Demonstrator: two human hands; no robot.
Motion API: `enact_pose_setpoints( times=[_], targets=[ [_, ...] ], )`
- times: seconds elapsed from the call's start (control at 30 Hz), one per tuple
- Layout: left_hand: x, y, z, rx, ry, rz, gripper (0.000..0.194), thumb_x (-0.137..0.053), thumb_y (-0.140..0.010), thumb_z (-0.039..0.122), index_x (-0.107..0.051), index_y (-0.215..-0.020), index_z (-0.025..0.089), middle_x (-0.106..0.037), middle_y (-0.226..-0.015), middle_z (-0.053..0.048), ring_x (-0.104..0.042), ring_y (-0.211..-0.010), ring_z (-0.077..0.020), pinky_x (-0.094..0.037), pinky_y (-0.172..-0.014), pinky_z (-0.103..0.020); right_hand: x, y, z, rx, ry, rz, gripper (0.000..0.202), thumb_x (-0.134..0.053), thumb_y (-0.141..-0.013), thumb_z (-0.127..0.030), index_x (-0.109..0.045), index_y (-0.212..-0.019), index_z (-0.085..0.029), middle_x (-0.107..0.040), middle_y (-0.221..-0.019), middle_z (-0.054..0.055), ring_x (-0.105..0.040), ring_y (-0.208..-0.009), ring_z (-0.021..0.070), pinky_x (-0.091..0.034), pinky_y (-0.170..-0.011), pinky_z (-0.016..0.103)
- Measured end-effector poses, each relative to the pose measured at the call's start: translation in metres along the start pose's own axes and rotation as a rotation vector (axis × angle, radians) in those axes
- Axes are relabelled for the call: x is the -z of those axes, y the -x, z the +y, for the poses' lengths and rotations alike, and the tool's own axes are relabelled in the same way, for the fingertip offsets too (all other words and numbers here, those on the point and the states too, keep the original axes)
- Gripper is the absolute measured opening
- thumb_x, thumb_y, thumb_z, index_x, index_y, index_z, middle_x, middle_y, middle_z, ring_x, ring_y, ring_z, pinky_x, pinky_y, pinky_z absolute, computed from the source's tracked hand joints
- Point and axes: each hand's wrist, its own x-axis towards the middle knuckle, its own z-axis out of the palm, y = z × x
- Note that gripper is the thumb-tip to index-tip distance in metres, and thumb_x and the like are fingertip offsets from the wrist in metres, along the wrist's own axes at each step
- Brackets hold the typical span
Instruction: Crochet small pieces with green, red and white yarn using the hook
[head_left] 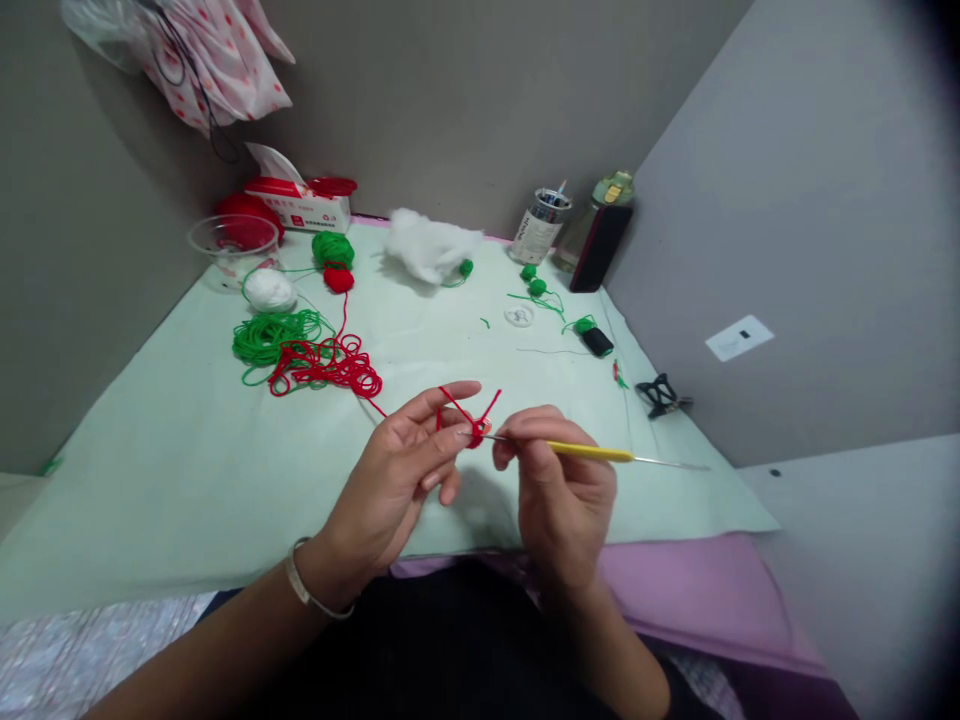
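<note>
Between thumb and fingers, my left hand (409,460) pinches a small piece of red crochet work (475,434), with red yarn looped over the raised index finger. A short yarn tail sticks up from the piece. My right hand (562,490) grips a crochet hook (592,452) by its yellow handle, and the metal tip reaches into the red stitches. From the left hand the working strand runs back to a loose tangle of red yarn (330,365), which leads up to a small red ball (339,278).
Loose green yarn (274,338), a white ball (270,290) and a plastic cup (232,250) lie left. White stuffing (431,245) sits at the back. Toward the right are a can (538,228), a bottle (581,240), a phone (601,248) and small green pieces (537,287).
</note>
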Motion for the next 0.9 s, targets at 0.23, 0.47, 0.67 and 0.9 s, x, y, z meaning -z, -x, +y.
enact_pose_setpoints(
  times=[0.23, 0.47, 0.67, 0.9],
  targets=[
    [0.001, 0.001, -0.009, -0.094, -0.165, -0.012, 0.036, -0.085, -0.084, 0.022, -0.076, -0.119, 0.022, -0.065, -0.085, 0.001, -0.044, -0.054, -0.0031, -0.045, -0.043, -0.012, -0.001, 0.001, 0.007, -0.112, -0.056, 0.006, 0.018, -0.064, -0.101, -0.019, -0.080, -0.103, -0.028, -0.075, -0.092, 0.001, -0.065, -0.074, 0.0135, -0.054, -0.069, 0.030],
    [0.000, 0.000, -0.014, -0.114, -0.117, -0.013, 0.043, -0.088, -0.079, 0.020, -0.076, -0.120, 0.021, -0.068, -0.081, 0.002, -0.045, -0.052, -0.0035, -0.049, -0.044, -0.013, -0.001, 0.005, 0.006, 0.014, 0.150, -0.051, 0.022, -0.062, -0.100, -0.015, -0.078, -0.107, -0.028, -0.072, -0.094, 0.003, -0.068, -0.082, 0.0161, -0.058, -0.069, 0.031],
    [0.000, 0.000, -0.008, 0.140, 0.048, -0.027, 0.040, -0.088, -0.080, 0.022, -0.078, -0.118, 0.016, -0.059, -0.073, 0.004, -0.033, -0.044, 0.0019, -0.039, -0.040, -0.009, 0.003, 0.011, 0.009, 0.408, 0.536, 0.006, 0.036, -0.068, -0.094, -0.006, -0.078, -0.119, -0.031, -0.071, -0.101, 0.005, -0.069, -0.088, 0.0188, -0.060, -0.073, 0.035],
    [0.004, -0.003, -0.004, 0.033, -0.030, -0.013, 0.028, -0.083, -0.083, 0.017, -0.081, -0.111, 0.017, -0.063, -0.084, 0.002, -0.036, -0.046, 0.0023, -0.042, -0.043, -0.011, 0.006, -0.001, -0.001, -0.011, -0.012, 0.017, 0.019, -0.061, -0.101, -0.021, -0.079, -0.102, -0.026, -0.068, -0.086, 0.002, -0.061, -0.064, 0.0136, -0.050, -0.055, 0.030]
  ],
)
